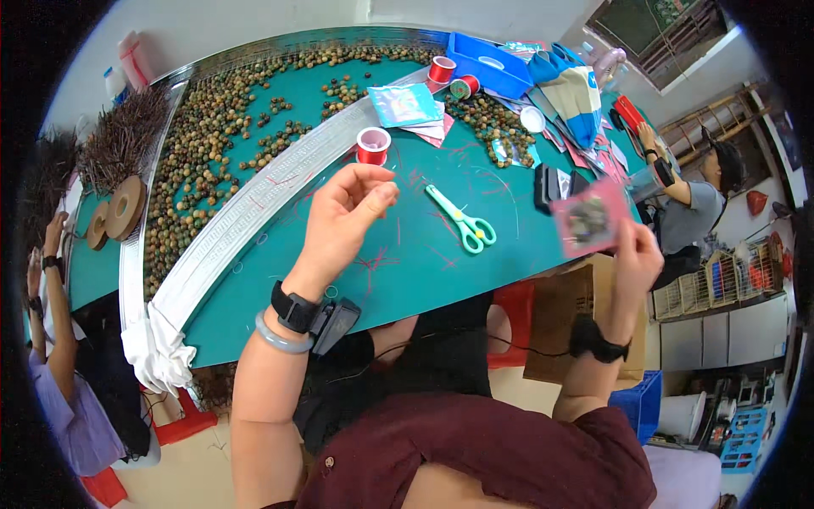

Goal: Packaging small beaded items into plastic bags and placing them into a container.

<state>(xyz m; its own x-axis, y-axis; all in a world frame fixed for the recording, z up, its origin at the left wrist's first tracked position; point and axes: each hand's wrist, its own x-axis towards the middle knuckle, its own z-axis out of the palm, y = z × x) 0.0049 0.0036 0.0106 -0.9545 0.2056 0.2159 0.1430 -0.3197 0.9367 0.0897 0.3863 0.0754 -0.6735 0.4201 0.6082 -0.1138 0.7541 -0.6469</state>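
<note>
My right hand [638, 256] grips a small pink-edged clear bag [591, 219] by its edge, raised beyond the table's right front edge. Dark beads show through the bag, slightly blurred. Over the green table, my left hand [349, 202] is closed, thumb and fingertips drawn together; what they hold, if anything, I cannot make out. Just beyond its fingers stands a spool of red thread [371, 153]. Light green scissors [462, 222] lie on the tabletop between my hands. Red thread scraps [373, 261] are scattered around them.
A silver strip [271, 180] curves across the table, with many brown-green beads [199, 136] behind it. At the back sit a blue tray [487, 64], more red spools [441, 69] and packets [405, 103]. A cardboard box [560, 318] stands below the table. People work at left and right.
</note>
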